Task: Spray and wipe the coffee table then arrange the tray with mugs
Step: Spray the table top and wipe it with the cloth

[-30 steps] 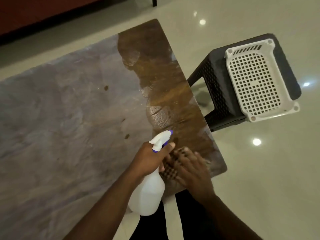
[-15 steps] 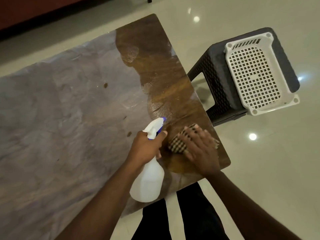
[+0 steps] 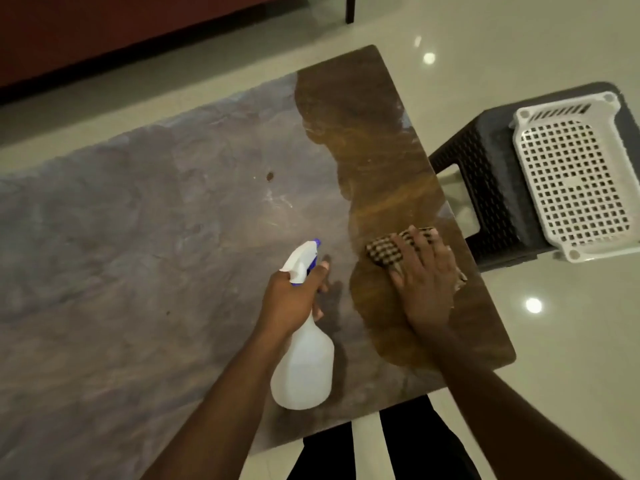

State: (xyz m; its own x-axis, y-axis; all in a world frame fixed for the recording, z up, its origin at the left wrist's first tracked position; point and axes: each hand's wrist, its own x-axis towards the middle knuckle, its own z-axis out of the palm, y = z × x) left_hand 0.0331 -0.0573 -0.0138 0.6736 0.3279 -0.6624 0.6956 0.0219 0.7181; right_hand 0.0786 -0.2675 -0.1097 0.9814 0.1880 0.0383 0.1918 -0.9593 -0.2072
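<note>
L hand (image 3: 291,299) gripping 1 spray bottle (image 3: 303,368), R hand (image 3: 427,285) flat on 1 cloth (image 3: 382,252), 1 tray (image 3: 573,174)

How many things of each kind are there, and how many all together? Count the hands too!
Hands: 2, left hand and right hand
Spray bottle: 1
Checked cloth: 1
Coffee table: 1
Dark stool: 1
White basket tray: 1
Total: 7

Dim, soft-focus view — ceiling lights glare off the glossy floor (image 3: 533,305)
</note>
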